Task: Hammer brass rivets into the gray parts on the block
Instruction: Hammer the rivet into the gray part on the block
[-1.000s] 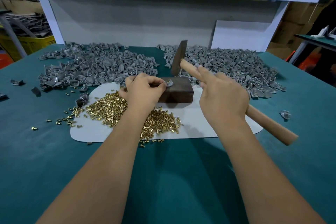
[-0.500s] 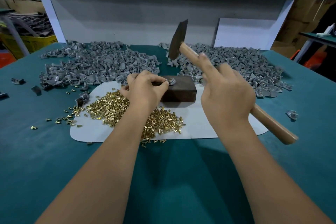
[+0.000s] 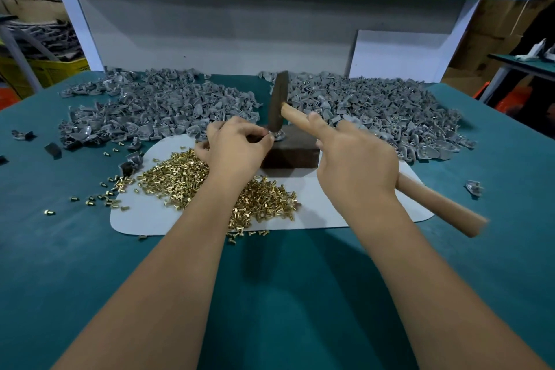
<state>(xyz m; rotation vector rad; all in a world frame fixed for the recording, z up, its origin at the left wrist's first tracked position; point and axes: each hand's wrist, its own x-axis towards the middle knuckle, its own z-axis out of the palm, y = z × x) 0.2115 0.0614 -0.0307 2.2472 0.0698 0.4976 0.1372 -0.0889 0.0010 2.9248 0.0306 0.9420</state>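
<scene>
A dark block [image 3: 292,153] stands on a white mat [image 3: 345,207] at the table's middle. My left hand [image 3: 237,149] pinches a small gray part [image 3: 278,136] on the block's top left corner. My right hand [image 3: 357,165] grips the wooden handle of a hammer [image 3: 438,204], index finger stretched along it. The hammer's dark head [image 3: 277,105] is down on the gray part. A pile of brass rivets [image 3: 180,176] lies on the mat under my left wrist.
Two big heaps of gray parts lie behind the block, one on the left [image 3: 156,108], one on the right [image 3: 378,111]. Loose rivets [image 3: 99,195] are scattered left of the mat. A single gray part [image 3: 474,188] sits at the right. A white panel [image 3: 396,57] leans on the back wall.
The hammer was raised half a second ago and has swung down; its head now meets the gray part on the block. My left hand stayed on the part.
</scene>
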